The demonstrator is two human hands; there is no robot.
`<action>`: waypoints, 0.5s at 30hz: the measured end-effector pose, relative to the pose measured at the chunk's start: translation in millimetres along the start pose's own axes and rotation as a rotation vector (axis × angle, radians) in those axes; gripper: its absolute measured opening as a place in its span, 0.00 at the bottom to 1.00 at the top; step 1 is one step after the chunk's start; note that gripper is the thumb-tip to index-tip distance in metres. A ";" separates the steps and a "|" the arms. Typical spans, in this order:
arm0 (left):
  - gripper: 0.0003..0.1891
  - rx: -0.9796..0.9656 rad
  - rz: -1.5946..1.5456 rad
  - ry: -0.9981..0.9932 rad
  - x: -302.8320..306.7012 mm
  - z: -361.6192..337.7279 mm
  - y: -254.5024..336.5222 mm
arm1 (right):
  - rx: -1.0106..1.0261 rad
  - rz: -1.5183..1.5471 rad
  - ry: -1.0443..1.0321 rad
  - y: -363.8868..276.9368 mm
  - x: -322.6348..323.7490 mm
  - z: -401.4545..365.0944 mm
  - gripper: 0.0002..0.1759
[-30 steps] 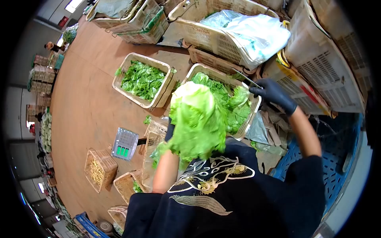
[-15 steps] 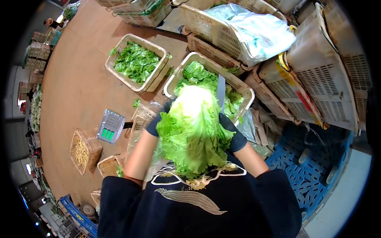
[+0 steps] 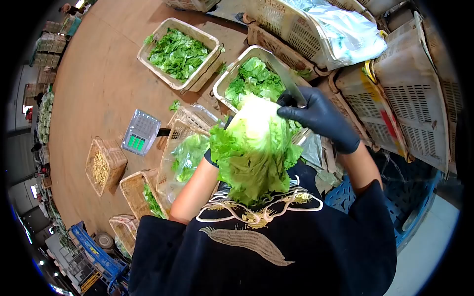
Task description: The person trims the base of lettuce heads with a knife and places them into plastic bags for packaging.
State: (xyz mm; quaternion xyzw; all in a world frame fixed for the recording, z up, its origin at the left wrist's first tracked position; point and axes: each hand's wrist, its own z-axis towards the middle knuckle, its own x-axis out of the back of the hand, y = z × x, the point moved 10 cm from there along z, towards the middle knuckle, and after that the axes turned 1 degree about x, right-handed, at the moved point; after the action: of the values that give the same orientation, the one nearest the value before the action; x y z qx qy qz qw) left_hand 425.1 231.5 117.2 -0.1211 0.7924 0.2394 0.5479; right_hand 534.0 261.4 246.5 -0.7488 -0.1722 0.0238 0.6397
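Note:
A large head of leafy lettuce (image 3: 254,158), its pale cut base facing up, is held in front of my chest. My left hand (image 3: 211,158), in a black glove, supports it from the left and is mostly hidden behind the leaves. My right hand (image 3: 323,118), also gloved in black, is closed round a knife, with thumb and fingertips at the lettuce's upper right edge. The knife's broad blade (image 3: 285,76) points up and left, over a crate (image 3: 221,89) with more lettuce (image 3: 256,79) in it.
Another crate (image 3: 170,84) of green leaves (image 3: 178,54) stands farther off. Left are a scale (image 3: 141,132), a basket of small yellowish pieces (image 3: 100,167) and a crate with bagged greens (image 3: 190,155). Stacked crates (image 3: 412,98) and a plastic bag (image 3: 348,34) are on the right, above a blue pallet (image 3: 340,197).
My right hand has come out from beside the lettuce to its upper right, and the knife has tilted to the left. The lettuce has shifted slightly right in view.

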 end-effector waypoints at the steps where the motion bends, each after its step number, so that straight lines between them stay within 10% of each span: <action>1: 0.21 -0.038 0.047 -0.009 1.0 -1.6 0.8 | 0.032 -0.037 -0.011 0.6 2.8 2.1 0.15; 15: 0.24 -0.056 -0.265 -0.101 4.7 40.7 -3.3 | -0.105 -0.360 0.143 -40.1 92.9 2.3 0.13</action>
State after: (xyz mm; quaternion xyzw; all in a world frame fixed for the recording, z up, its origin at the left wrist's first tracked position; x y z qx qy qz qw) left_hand 457.8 249.9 100.4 -0.2276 0.7339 0.1930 0.6102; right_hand 611.5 295.2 302.0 -0.7379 -0.2585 -0.1534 0.6042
